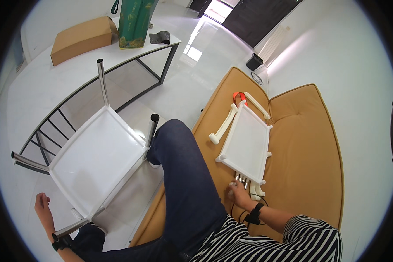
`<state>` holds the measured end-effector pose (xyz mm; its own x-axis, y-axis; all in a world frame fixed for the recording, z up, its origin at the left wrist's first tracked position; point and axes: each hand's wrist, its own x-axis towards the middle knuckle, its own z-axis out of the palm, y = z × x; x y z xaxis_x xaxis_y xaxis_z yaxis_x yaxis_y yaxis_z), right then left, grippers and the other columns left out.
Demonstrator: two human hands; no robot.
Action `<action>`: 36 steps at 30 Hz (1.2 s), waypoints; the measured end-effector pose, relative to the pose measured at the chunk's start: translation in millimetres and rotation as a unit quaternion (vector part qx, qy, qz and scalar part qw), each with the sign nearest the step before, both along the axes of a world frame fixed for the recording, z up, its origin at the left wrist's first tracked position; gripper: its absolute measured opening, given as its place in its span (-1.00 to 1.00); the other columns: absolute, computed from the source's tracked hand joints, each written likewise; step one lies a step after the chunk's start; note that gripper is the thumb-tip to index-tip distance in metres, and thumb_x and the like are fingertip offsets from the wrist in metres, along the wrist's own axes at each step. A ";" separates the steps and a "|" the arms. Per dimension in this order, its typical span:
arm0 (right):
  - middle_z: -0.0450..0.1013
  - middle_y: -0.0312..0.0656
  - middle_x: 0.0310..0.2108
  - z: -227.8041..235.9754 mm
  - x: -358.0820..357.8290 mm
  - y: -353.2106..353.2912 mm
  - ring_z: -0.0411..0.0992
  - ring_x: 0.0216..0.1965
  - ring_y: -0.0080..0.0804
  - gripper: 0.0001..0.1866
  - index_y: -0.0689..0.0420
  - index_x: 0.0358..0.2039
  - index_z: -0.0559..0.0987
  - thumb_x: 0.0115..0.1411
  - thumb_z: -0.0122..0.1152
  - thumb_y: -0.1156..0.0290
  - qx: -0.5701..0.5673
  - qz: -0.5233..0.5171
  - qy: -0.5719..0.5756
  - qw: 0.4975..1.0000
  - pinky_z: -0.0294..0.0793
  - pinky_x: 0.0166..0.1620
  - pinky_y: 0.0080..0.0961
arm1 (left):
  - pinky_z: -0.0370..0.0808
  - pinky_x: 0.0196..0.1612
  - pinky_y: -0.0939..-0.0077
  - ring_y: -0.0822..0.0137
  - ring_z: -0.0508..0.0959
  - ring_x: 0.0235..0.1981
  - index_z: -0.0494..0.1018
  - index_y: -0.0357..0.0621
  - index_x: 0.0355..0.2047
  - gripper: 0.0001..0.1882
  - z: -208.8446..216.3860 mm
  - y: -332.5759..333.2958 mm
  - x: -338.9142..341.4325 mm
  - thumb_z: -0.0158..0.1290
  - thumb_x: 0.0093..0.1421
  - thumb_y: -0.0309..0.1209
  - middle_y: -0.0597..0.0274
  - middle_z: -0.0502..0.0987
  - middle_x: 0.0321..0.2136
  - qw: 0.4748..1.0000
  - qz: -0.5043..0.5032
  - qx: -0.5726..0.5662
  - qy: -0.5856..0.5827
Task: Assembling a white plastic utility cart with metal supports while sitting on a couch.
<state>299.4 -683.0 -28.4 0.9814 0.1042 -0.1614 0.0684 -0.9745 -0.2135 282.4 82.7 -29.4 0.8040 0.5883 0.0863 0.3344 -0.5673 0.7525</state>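
On the left, a white plastic shelf tray (98,159) has chrome tube legs, such as the leg (153,126) by my knee, rising from its corners. My left hand (42,203) hovers beside its near left corner, fingers loosely curled, thumb apart, holding nothing visible. To the right, my right hand (238,192) is down on the sofa with its fingers bent together at a few short metal tubes (243,178). Whatever is between those fingers is mostly hidden. A second white shelf tray (246,135) lies just beyond that hand.
The tan sofa (301,131) also bears white plastic bars (225,124) and an orange-red loop (239,97). Behind the left tray stands a white table (87,65) with a cardboard box (83,38), green bag (134,24) and dark pouch (160,38). A black cable (261,200) lies by my right wrist.
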 end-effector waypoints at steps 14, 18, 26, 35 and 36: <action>0.30 0.01 0.03 -37.4 81.3 -48.5 0.30 0.07 -0.12 -0.32 0.23 0.06 0.26 0.06 0.31 0.12 0.790 -0.563 0.014 0.242 0.34 0.13 -0.19 | 0.34 -0.32 0.56 0.43 0.40 -0.46 0.38 -0.36 -0.34 -0.79 8.7 -3.9 -1.3 -0.10 0.28 -0.40 0.22 0.41 -0.56 0.999 0.012 -0.042 -0.021; 0.44 -0.12 -0.20 -41.2 88.9 -36.0 0.42 -0.16 -0.21 -0.53 0.17 -0.18 0.44 0.00 0.37 0.15 0.786 -0.591 -0.065 0.168 0.48 -0.12 -0.24 | 0.36 -0.34 0.56 0.43 0.43 -0.48 0.41 -0.35 -0.34 -0.81 22.1 -17.1 -3.0 -0.09 0.27 -0.42 0.20 0.45 -0.57 1.000 0.024 -0.017 -0.005; 0.42 -0.01 -0.07 -19.5 108.3 -128.2 0.38 -0.01 -0.03 -0.62 0.28 -0.08 0.40 0.05 0.15 0.54 0.856 -0.452 -0.138 0.209 0.39 0.06 -0.07 | 0.40 -0.31 0.52 0.38 0.49 -0.46 0.42 -0.37 -0.33 -0.80 25.8 -24.8 6.6 -0.06 0.24 -0.42 0.14 0.51 -0.55 0.999 0.023 -0.030 -0.027; 0.42 -0.03 -0.09 40.1 135.8 -110.2 0.38 -0.02 -0.08 -0.65 0.25 -0.06 0.41 0.10 0.15 0.61 0.891 -0.371 -0.142 0.219 0.41 0.07 -0.13 | 0.41 -0.35 0.56 0.43 0.49 -0.49 0.43 -0.34 -0.34 -0.83 29.1 -24.9 0.4 -0.05 0.24 -0.44 0.22 0.50 -0.56 0.999 0.013 -0.029 -0.022; 0.42 -0.04 -0.10 45.3 134.9 -103.3 0.38 -0.02 -0.09 -0.65 0.24 -0.06 0.41 0.10 0.16 0.61 0.895 -0.358 -0.132 0.230 0.42 0.07 -0.15 | 0.41 -0.36 0.56 0.43 0.49 -0.49 0.43 -0.34 -0.34 -0.83 29.4 -24.2 -0.6 -0.05 0.24 -0.44 0.22 0.50 -0.56 0.999 0.013 -0.024 -0.021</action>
